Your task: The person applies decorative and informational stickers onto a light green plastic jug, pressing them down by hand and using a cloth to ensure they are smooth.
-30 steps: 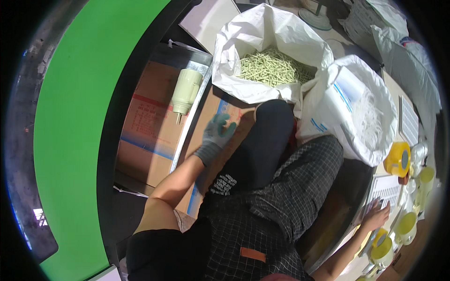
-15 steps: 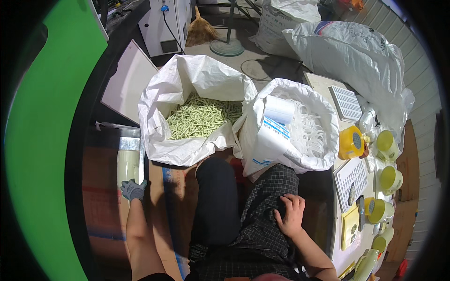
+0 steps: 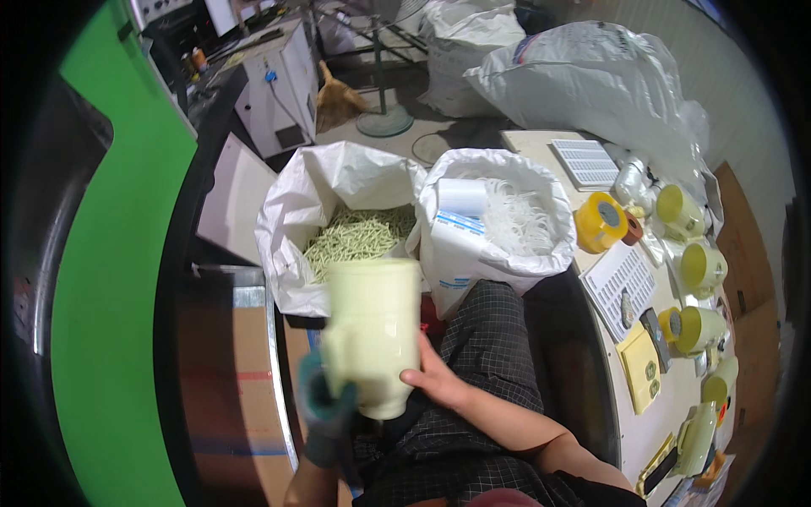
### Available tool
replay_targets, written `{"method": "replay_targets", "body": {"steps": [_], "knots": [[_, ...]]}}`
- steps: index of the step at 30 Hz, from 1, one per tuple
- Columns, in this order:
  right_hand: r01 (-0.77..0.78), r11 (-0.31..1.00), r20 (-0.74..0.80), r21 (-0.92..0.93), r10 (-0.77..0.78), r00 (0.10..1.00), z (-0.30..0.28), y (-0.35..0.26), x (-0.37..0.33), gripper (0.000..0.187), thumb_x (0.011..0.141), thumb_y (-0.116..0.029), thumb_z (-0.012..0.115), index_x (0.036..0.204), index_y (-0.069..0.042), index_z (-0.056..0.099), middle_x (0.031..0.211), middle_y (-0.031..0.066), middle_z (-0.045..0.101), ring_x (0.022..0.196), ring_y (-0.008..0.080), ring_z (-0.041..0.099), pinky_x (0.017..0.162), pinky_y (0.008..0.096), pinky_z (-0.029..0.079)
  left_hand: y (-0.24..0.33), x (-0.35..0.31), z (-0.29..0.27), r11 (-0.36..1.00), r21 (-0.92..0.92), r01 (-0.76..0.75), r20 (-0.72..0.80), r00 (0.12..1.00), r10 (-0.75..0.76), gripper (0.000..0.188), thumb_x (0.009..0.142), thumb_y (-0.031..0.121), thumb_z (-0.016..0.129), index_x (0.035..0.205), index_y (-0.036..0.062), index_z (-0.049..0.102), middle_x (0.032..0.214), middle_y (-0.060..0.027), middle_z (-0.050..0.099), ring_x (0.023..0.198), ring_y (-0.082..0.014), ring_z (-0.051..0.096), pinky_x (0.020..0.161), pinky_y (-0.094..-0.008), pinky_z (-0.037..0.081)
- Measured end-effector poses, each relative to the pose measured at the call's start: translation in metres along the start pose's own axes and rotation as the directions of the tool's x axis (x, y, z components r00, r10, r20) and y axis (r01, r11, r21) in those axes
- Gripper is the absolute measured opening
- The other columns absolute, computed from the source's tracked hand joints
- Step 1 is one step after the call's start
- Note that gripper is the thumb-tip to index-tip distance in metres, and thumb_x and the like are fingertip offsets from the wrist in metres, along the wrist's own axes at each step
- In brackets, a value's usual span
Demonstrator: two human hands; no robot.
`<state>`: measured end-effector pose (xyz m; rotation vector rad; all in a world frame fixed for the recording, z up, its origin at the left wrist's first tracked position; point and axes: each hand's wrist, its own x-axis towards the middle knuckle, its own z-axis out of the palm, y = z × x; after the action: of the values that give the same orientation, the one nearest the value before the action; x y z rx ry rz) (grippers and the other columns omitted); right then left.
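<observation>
Over my lap is a pale yellow, cylindrical plastic jug-like piece [image 3: 376, 313], upright and slightly blurred, narrowing toward its lower end. A raised part shows along its left side. My left hand [image 3: 328, 414], in a grey-teal glove and smeared by motion, grips its lower left side. My bare right hand [image 3: 438, 376] holds the lower right side, thumb on the front and the other fingers partly hidden behind. Just beyond the piece stands a white woven sack [image 3: 283, 215] of small pale green sticks [image 3: 359, 237].
A second white sack [image 3: 562, 262] holds clear curled strips and a white-blue roll [image 3: 462, 198]. Along the right, a table [image 3: 528, 144] carries yellow tape [image 3: 600, 222], printed sheets and several yellow cups [image 3: 703, 266]. At left are a metal-edged chute [image 3: 274, 363] and a green panel [image 3: 110, 279].
My left hand has lifted the pale yellow piece out of the chute and brought it right, over my lap. My right hand has left my thigh and taken hold of it. The view has shifted.
</observation>
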<state>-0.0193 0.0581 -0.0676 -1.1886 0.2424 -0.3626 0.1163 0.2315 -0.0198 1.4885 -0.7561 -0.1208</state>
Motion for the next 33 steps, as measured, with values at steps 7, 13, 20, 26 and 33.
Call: {"method": "replay_targets", "body": {"steps": [7, 13, 20, 26, 33], "knots": [[-0.56, 0.32, 0.401, 0.764, 0.444, 0.801, -0.034, -0.011, -0.114, 0.1, 0.1, -0.083, 0.016, 0.157, -0.005, 0.043, 0.134, 0.0226, 0.068, 0.097, 0.0282, 0.077, 0.075, 0.0392, 0.067, -0.003, 0.007, 0.074, 0.895, -0.273, 0.353, 0.688, 0.722, -0.075, 0.047, 0.1, 0.007, 0.061, 0.146, 0.0006, 0.056, 0.15, -0.0181, 0.055, 0.135, -0.0303, 0.057, 0.116, -0.0405, 0.043], [-0.122, 0.944, -0.458, -0.308, -0.035, 0.888, -0.031, -0.037, -0.141, 0.058, 0.091, -0.02, 0.083, 0.139, -0.004, 0.054, 0.123, 0.0165, 0.067, 0.106, 0.0254, 0.07, 0.091, 0.0391, 0.059, 0.004, 0.01, 0.108, 0.959, -0.004, -0.285, 0.469, 0.846, 0.253, 0.054, 0.089, 0.011, 0.077, 0.139, -0.0005, 0.06, 0.136, -0.0219, 0.063, 0.13, -0.0446, 0.057, 0.112, -0.0506, 0.045], [0.083, 0.456, -0.15, -0.886, -0.451, 0.88, -0.035, -0.045, -0.062, 0.09, 0.082, -0.017, 0.083, 0.157, 0.002, 0.036, 0.153, 0.0257, 0.048, 0.144, 0.0468, 0.044, 0.12, 0.0517, 0.036, 0.012, -0.005, 0.118, 0.625, 0.339, -0.703, 0.57, 0.682, 0.458, 0.038, 0.084, 0.028, 0.079, 0.116, 0.0082, 0.073, 0.13, -0.0086, 0.066, 0.124, -0.0326, 0.06, 0.109, -0.0581, 0.046], [0.084, 0.51, -0.155, -0.856, -0.409, 0.899, -0.024, -0.038, -0.062, 0.089, 0.082, -0.016, 0.083, 0.157, 0.001, 0.037, 0.156, 0.0218, 0.045, 0.147, 0.0472, 0.04, 0.121, 0.053, 0.036, 0.016, -0.02, 0.112, 0.622, 0.418, -0.663, 0.657, 0.693, 0.297, 0.032, 0.086, 0.025, 0.074, 0.111, 0.0057, 0.073, 0.111, -0.0097, 0.07, 0.109, -0.0275, 0.066, 0.109, -0.0573, 0.047], [0.195, 0.558, -0.07, -0.807, -0.418, 0.906, -0.025, -0.036, -0.051, 0.084, 0.075, -0.012, 0.086, 0.149, -0.002, 0.047, 0.151, 0.0195, 0.051, 0.146, 0.0453, 0.042, 0.122, 0.0536, 0.036, 0.019, -0.019, 0.095, 0.652, 0.441, -0.617, 0.682, 0.703, 0.203, 0.041, 0.088, 0.037, 0.077, 0.111, 0.0038, 0.071, 0.101, -0.0083, 0.064, 0.106, -0.0278, 0.062, 0.109, -0.0597, 0.043]]}}
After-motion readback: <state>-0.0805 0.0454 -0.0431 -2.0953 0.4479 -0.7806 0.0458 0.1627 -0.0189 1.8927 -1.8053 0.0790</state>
